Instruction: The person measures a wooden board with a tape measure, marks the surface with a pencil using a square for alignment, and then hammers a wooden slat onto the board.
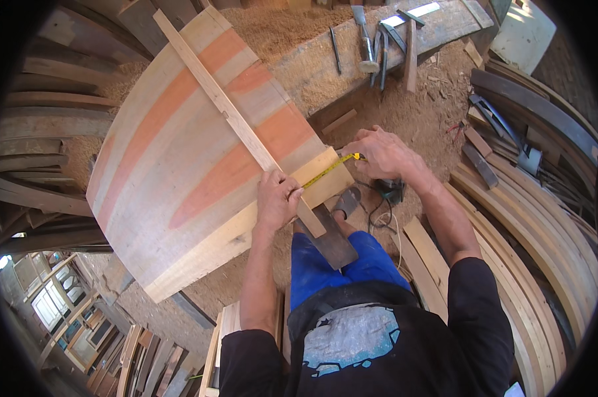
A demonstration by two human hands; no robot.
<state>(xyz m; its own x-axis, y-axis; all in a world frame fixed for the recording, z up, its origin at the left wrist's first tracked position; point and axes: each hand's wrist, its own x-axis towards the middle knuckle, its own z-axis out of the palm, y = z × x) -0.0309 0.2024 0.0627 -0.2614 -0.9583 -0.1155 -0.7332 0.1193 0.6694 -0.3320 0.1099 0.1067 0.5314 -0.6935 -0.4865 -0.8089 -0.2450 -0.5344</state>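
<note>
A wide wooden panel (200, 159) with orange-and-pale grain lies in front of me, with a lighter board (226, 241) along its near edge. A long narrow wooden strip (227, 109) crosses it at a slant. My left hand (277, 200) is closed around the near part of this strip, its fingertips at one end of the yellow tape. From there the tape measure's blade (325, 171) runs right along the pale near board. My right hand (382, 155) grips the tape measure just past the board's right end; its case is mostly hidden by the fingers.
A dark plank (335, 241) extends under the strip toward my legs. Beyond the panel, a mallet-like tool (365, 43) and other hand tools lie on a sawdust-covered plank (315, 73). A corded power tool (388, 190) sits below my right hand. Stacked lumber (511, 258) fills the right side.
</note>
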